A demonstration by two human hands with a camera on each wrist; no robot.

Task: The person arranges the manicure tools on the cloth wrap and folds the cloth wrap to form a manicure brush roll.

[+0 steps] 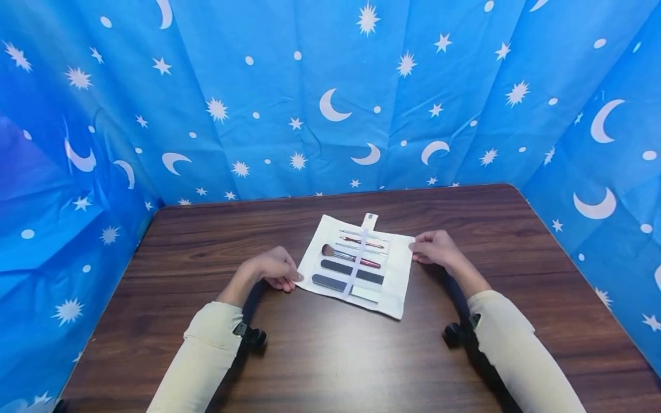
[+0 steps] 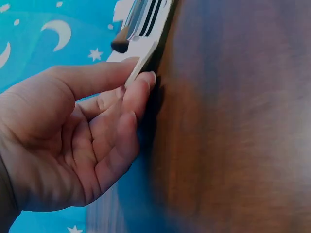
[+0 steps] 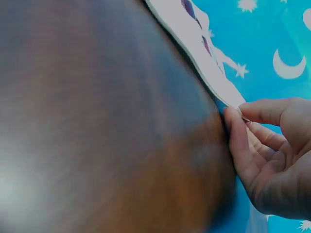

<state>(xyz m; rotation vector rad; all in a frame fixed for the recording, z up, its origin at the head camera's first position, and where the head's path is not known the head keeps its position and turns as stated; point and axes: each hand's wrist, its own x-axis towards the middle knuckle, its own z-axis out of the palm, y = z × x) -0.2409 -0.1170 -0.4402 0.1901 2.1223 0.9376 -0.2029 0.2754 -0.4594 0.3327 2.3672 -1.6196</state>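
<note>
A white fabric tool pouch [image 1: 400,272] is spread flat, tilted slightly, over the middle of the table. My left hand [image 1: 273,268] pinches its lower left corner between thumb and fingers. At the upper right corner, my right hand [image 1: 438,250] pinches the edge the same way, as the right wrist view also shows. Under the pouch's clear band [image 1: 355,267] lie a makeup brush [image 1: 328,250] with a red handle, two dark nail files [image 1: 338,267], and several slim tools, one of them red [image 1: 364,243]. A tab [image 1: 369,221] with a snap sticks out from the far edge.
The dark wood table [image 1: 330,367] carries the pouch. A blue curtain [image 1: 279,86] with white moons and stars hangs along the back and both sides. Black wrist cameras [image 1: 255,338] are strapped near both cream sleeves [image 1: 201,361].
</note>
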